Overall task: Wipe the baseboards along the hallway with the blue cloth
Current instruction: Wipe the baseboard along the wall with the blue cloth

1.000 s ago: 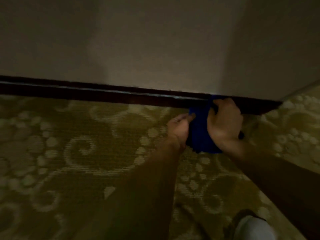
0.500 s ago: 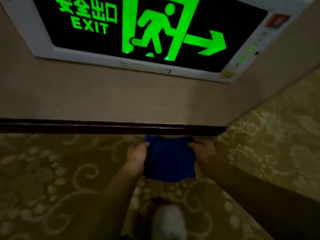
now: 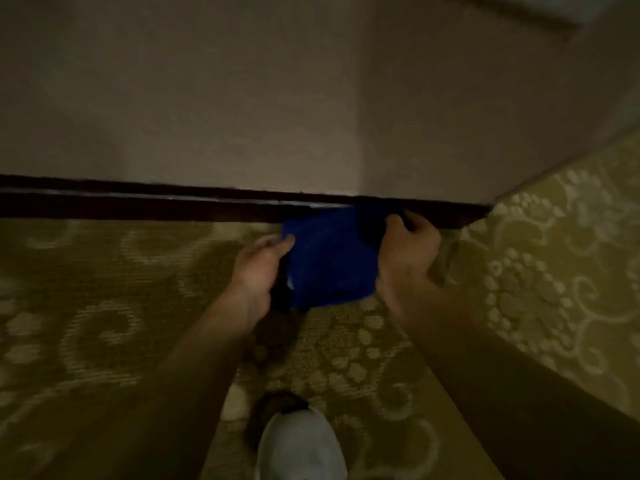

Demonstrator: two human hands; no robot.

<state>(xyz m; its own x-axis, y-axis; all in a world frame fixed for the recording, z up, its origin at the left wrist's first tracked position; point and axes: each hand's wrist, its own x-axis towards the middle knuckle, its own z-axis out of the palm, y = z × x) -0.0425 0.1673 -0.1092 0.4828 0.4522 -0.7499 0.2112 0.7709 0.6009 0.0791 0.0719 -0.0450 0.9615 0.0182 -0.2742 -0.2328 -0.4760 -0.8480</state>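
Note:
A blue cloth (image 3: 332, 258) is stretched between both hands just in front of a dark wooden baseboard (image 3: 138, 204) that runs along the foot of a beige wall. My left hand (image 3: 259, 268) pinches the cloth's left edge. My right hand (image 3: 408, 251) grips its right upper corner, with the knuckles close to the baseboard near where the board ends at a wall corner. The cloth's top edge overlaps the baseboard; whether it touches it is unclear in the dim light.
Patterned olive and cream carpet (image 3: 104, 323) covers the floor and continues to the right past the wall corner (image 3: 491, 206). A white shoe toe (image 3: 301, 445) shows at the bottom centre. The beige wall (image 3: 242, 98) fills the upper view.
The camera tilted down, so the green exit sign has left the view. Both hands carried the cloth up and right toward the baseboard, and the right hand now sits at the baseboard.

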